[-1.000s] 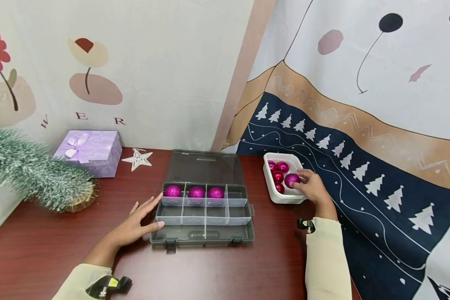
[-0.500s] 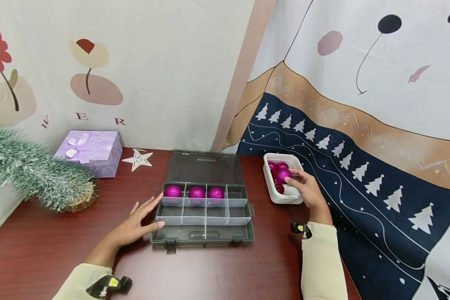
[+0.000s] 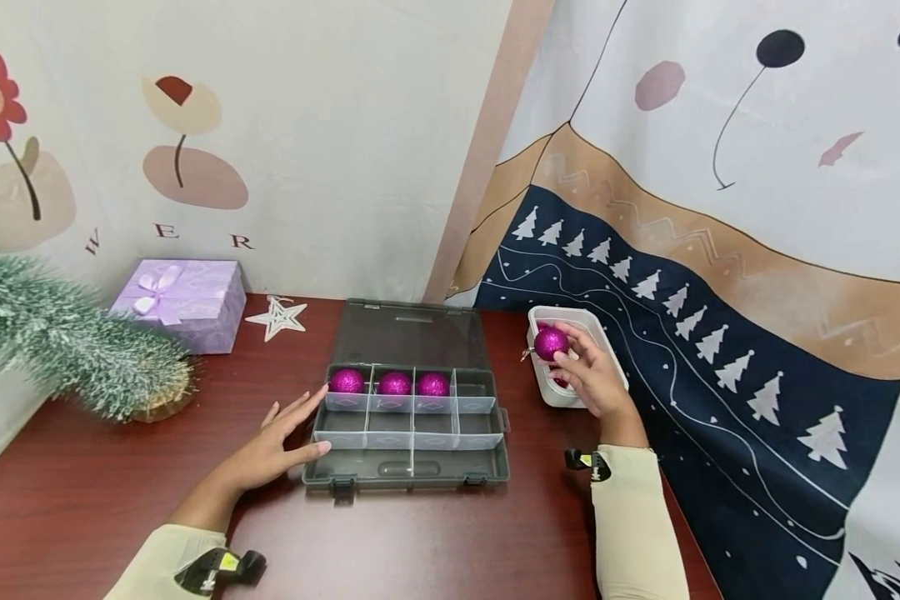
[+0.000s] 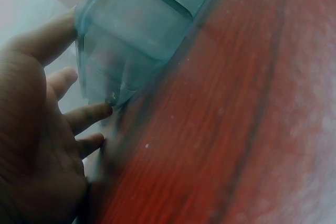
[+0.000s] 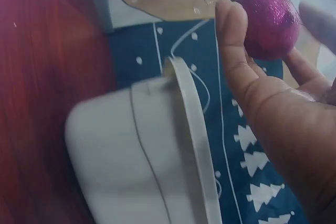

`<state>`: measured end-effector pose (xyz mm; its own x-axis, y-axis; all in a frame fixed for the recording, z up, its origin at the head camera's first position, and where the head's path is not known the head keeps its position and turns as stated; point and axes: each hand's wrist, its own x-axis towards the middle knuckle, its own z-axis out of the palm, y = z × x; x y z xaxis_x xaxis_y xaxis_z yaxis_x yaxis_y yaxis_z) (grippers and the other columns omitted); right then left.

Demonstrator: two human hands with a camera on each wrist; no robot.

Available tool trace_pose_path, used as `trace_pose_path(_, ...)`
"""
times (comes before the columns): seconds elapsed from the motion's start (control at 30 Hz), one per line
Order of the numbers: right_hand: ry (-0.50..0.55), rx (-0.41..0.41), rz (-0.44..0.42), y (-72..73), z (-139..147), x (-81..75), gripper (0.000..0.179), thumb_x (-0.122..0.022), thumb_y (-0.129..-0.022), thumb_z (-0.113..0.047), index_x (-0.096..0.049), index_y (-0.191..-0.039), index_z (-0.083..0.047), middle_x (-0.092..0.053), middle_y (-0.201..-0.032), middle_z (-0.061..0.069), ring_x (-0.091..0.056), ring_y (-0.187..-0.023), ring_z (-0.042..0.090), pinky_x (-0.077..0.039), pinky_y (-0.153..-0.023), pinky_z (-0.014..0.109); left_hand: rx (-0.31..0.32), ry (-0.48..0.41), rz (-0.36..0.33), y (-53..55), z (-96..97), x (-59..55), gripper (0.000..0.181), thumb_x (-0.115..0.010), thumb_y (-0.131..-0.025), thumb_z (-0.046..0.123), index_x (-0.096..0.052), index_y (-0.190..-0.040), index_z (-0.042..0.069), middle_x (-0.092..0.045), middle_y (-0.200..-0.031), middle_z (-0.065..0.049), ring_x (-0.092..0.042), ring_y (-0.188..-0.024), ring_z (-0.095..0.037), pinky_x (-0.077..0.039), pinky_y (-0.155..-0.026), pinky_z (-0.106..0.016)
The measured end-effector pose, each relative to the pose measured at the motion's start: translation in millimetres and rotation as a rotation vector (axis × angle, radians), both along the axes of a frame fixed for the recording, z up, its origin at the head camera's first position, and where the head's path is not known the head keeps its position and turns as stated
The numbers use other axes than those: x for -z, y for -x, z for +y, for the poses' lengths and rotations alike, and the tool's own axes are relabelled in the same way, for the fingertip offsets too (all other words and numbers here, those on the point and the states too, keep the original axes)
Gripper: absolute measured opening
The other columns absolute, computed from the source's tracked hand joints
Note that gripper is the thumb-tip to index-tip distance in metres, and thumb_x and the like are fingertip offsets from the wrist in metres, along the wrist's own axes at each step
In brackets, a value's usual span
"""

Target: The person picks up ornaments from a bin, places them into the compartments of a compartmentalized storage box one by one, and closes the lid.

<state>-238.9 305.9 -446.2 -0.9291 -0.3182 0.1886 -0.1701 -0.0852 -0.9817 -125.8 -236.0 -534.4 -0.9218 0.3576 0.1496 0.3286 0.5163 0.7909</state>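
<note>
Red-brown table point(image 3: 435, 554) | right hand point(image 3: 596, 382) clamped on ball point(image 3: 551, 342), tub point(image 5: 115, 145) just below grip | left hand point(image 3: 270, 452) spread, touching box point(image 3: 360, 465), left of grip | probably best: light pinch, lift clear of tub

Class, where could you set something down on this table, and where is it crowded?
The widest bare patch of table lies in front of the divided organizer, between the sleeves. A narrower strip separates the organizer from the white tub. Back left is crowded with tree, gift box and star. The right hand, holding a ball, crowds the tub.
</note>
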Motion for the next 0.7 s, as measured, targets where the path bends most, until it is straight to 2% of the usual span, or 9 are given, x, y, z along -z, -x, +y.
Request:
trace_pose_path(0.1,-0.059,0.053,-0.007,-1.0,-11.7,-1.2,0.064,-0.063,-0.103,0.011,-0.038,-0.161,0.003,-0.053,-0.143,0.001,-0.078,-0.107,0.016,-0.065,-0.088,0.022,0.001,0.004,0.002,0.4,-0.2,-0.8,0.090,-0.078,-0.097,0.031,-0.032,-0.173,0.018,-0.033,-0.176,-0.027,-0.019,-0.160,-0.066,0.007,-0.127,-0.084)
trace_pose_path(0.2,-0.135,0.095,0.000,-1.1,-22.9,-1.4,0.068,-0.069,-0.099,0.011,-0.038,-0.160,0.005,-0.054,-0.137,0.000,-0.078,-0.099,0.010,-0.065,-0.087,0.020,0.001,0.004,0.006,0.6,-0.4,-0.4,0.090,-0.078,-0.097,0.031,-0.032,-0.173,0.018,-0.033,-0.176,-0.027,-0.020,-0.160,-0.066,0.007,-0.127,-0.084)
trace_pose_path(0.37,-0.187,0.073,0.008,-1.1,-38.9,0.5,0.066,-0.069,-0.102,0.008,-0.037,-0.160,0.008,-0.055,-0.135,0.009,-0.081,-0.089,0.008,-0.066,-0.084,0.022,-0.002,0.002,0.012,-0.4,0.6,0.0,0.090,-0.078,-0.097,0.030,-0.033,-0.173,0.019,-0.034,-0.176,-0.027,-0.021,-0.160,-0.066,0.006,-0.127,-0.084)
trace_pose_path(0.53,-0.262,0.063,0.011,-2.1,-52.4,6.4,0.064,-0.073,-0.100,0.004,-0.045,-0.158,0.005,-0.053,-0.146,0.024,-0.077,-0.098,0.007,-0.064,-0.084,0.019,-0.003,0.002,0.013,0.3,0.8,-0.3,0.090,-0.078,-0.097,0.030,-0.033,-0.173,0.019,-0.034,-0.176,-0.027,-0.021,-0.160,-0.066,0.006,-0.127,-0.084)
trace_pose_path(0.7,-0.367,0.090,0.024,-3.5,-64.8,12.2,0.062,-0.079,-0.098,-0.006,-0.053,-0.155,-0.004,-0.059,-0.151,0.026,-0.069,-0.115,0.023,-0.061,-0.092,0.018,0.000,0.007,0.006,0.4,0.3,-1.6,0.090,-0.079,-0.097,0.031,-0.032,-0.174,0.018,-0.034,-0.176,-0.027,-0.020,-0.160,-0.066,0.006,-0.127,-0.084)
